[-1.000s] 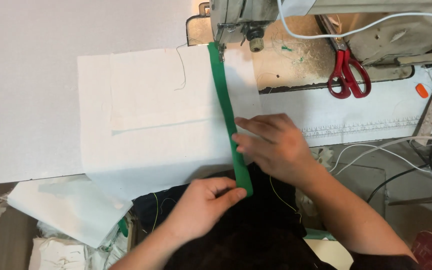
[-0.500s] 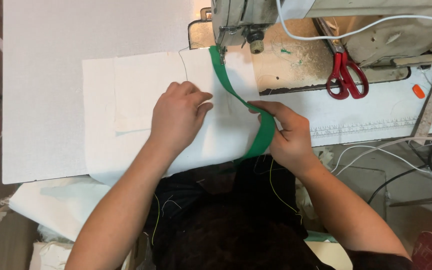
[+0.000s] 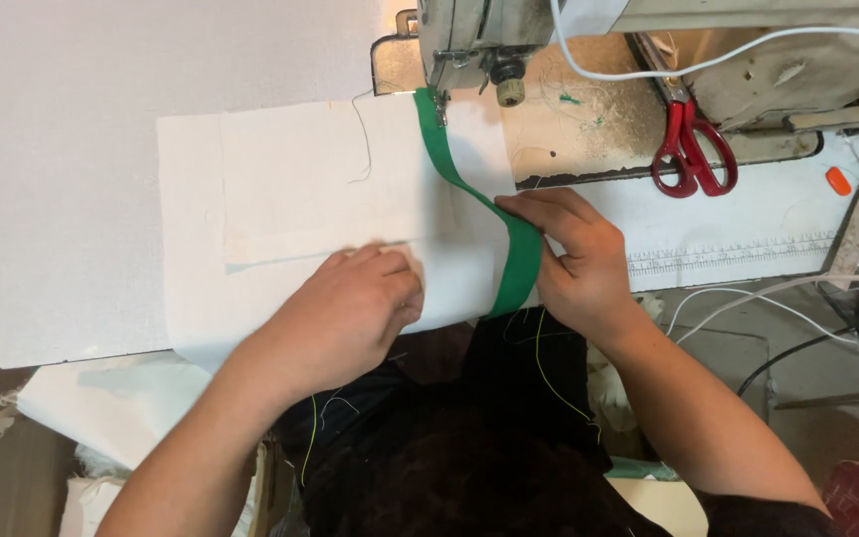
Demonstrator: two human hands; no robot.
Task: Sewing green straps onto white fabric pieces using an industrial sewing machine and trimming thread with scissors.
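Note:
A white fabric panel [image 3: 290, 189] lies flat on the sewing table, its far edge under the sewing machine's presser foot [image 3: 439, 99]. A green strip of tape [image 3: 509, 249] runs from the foot down along the panel's right edge, curving outward. My right hand [image 3: 574, 264] pinches the green strip near the panel's near corner. My left hand [image 3: 350, 308] rests on the panel's near edge, fingers curled and pressing the cloth down by a folded seam line.
The sewing machine head [image 3: 479, 35] stands at the top. Red-handled scissors [image 3: 688, 149] lie on the machine bed to the right. A ruler strip [image 3: 728, 254] runs along the table edge. Cables [image 3: 807, 298] hang at the right. White cloth pieces [image 3: 82, 398] lie lower left.
My left hand has slid from the panel's upper middle down to its near edge. My right hand keeps hold of the green strip, which now bows further to the right.

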